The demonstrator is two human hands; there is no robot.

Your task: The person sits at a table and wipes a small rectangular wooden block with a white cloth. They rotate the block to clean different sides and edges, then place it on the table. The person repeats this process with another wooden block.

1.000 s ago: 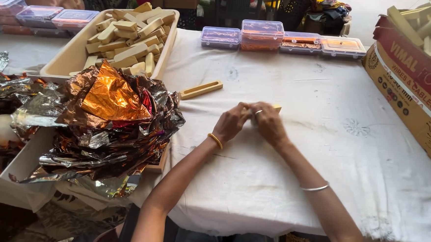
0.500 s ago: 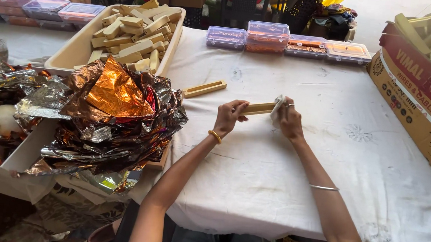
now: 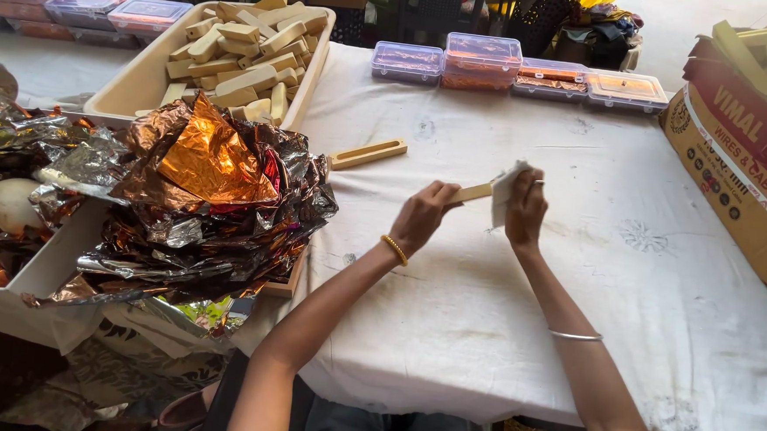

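My left hand (image 3: 420,216) pinches one end of a pale wooden stick (image 3: 472,192) held just above the white tablecloth (image 3: 483,317). My right hand (image 3: 525,211) grips a small whitish cloth or paper (image 3: 502,188) wrapped over the stick's other end. A second wooden piece with a long slot (image 3: 368,153) lies flat on the cloth, up and to the left of my hands.
A cream tray (image 3: 146,81) of wooden pieces sits at the back left, with a heap of crumpled copper and silver foil (image 3: 214,189) in front of it. Clear plastic boxes (image 3: 483,62) line the far edge. A cardboard carton (image 3: 745,164) stands at the right.
My hands have lifted and moved apart a little. The stick now shows between them, and the whitish cloth has come over its right end.
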